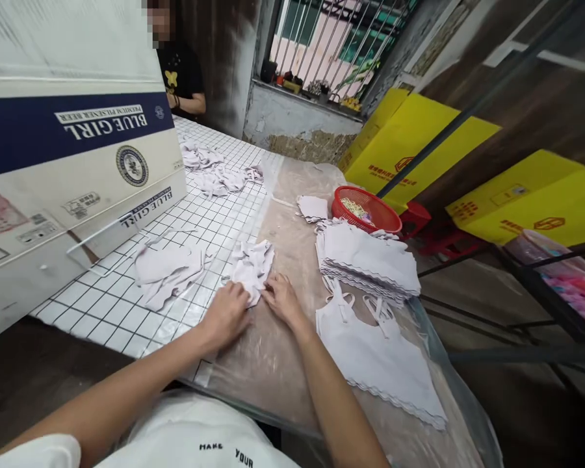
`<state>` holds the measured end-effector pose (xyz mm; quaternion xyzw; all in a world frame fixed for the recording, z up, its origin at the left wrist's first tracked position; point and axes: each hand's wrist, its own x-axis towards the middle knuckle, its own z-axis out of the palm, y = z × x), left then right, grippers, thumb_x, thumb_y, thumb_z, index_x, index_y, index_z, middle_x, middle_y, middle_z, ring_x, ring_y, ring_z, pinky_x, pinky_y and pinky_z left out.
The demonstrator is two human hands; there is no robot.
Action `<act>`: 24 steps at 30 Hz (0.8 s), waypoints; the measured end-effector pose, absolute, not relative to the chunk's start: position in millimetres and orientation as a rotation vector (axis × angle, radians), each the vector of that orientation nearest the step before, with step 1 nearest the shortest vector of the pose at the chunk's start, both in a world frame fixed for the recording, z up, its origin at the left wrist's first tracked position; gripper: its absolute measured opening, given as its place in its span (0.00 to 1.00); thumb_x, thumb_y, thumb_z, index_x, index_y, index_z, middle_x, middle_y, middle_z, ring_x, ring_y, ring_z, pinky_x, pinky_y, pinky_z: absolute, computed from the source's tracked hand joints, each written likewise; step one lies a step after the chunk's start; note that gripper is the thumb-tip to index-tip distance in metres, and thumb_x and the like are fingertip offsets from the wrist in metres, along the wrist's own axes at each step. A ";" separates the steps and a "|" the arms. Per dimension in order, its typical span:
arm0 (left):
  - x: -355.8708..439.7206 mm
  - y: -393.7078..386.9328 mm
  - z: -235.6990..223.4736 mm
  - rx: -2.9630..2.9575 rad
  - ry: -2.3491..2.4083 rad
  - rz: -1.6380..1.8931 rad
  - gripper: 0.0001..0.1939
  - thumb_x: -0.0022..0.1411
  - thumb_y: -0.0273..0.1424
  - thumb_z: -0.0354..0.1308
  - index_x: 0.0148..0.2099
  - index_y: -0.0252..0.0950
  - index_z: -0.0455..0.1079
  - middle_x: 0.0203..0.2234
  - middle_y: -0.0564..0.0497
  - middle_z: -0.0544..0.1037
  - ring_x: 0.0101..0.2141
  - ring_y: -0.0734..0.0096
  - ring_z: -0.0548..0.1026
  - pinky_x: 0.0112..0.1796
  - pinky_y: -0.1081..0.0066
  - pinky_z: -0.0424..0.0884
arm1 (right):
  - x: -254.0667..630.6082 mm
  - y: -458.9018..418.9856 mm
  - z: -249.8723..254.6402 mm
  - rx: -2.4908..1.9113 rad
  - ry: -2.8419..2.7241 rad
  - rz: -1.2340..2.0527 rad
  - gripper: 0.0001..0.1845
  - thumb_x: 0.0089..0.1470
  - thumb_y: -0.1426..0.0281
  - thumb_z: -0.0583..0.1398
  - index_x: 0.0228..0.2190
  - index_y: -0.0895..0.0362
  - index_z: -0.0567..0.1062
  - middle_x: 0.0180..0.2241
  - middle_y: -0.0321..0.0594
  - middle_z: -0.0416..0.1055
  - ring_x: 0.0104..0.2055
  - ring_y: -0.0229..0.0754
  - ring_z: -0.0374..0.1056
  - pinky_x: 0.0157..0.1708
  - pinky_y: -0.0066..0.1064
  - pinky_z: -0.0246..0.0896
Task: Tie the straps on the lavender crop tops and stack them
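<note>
A crumpled pale lilac camisole top [252, 263] lies on the table in front of me, bunched up. My left hand [228, 313] is closed on its near left edge, fingers curled. From the other side, my right hand [280, 296] pinches the near right edge of the same cloth. To the right a similar camisole [377, 361] is spread flat, straps at its far end and a wavy hem toward me. Beyond it rises a neat stack of folded camisoles [365, 260]. On the left lies a loose heap of the same garments [168, 270].
A large beer carton [141, 140] stands on the table's left side. More garments [217, 172] lie farther back, near a person in black [188, 78]. A red basket [390, 221] sits beyond the stack. Yellow boxes [424, 143] and a metal rack [517, 354] stand at right.
</note>
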<state>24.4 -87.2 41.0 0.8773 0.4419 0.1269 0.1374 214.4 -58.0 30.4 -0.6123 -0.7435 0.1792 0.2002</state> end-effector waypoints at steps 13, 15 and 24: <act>-128.7 -92.7 57.7 2.252 1.099 0.293 0.08 0.63 0.27 0.48 0.38 0.38 0.69 0.38 0.48 0.73 0.37 0.64 0.70 0.38 0.67 0.68 | 217.8 -112.6 62.6 -1.526 -2.095 0.830 0.09 0.59 0.68 0.58 0.40 0.54 0.76 0.39 0.41 0.74 0.43 0.45 0.68 0.46 0.37 0.64; -119.6 -93.2 48.0 2.287 1.189 0.387 0.10 0.62 0.33 0.52 0.45 0.38 0.69 0.43 0.46 0.73 0.42 0.60 0.69 0.41 0.63 0.68 | 213.3 -81.0 52.0 -1.602 -2.115 0.518 0.18 0.55 0.71 0.60 0.48 0.53 0.74 0.48 0.46 0.72 0.52 0.50 0.64 0.53 0.43 0.60; -90.4 -92.4 12.9 2.410 1.264 0.513 0.14 0.56 0.16 0.45 0.35 0.38 0.67 0.37 0.46 0.73 0.39 0.60 0.67 0.38 0.62 0.64 | 250.8 -56.2 27.9 -1.765 -2.042 0.410 0.17 0.53 0.78 0.52 0.38 0.54 0.77 0.39 0.45 0.74 0.44 0.47 0.69 0.47 0.38 0.64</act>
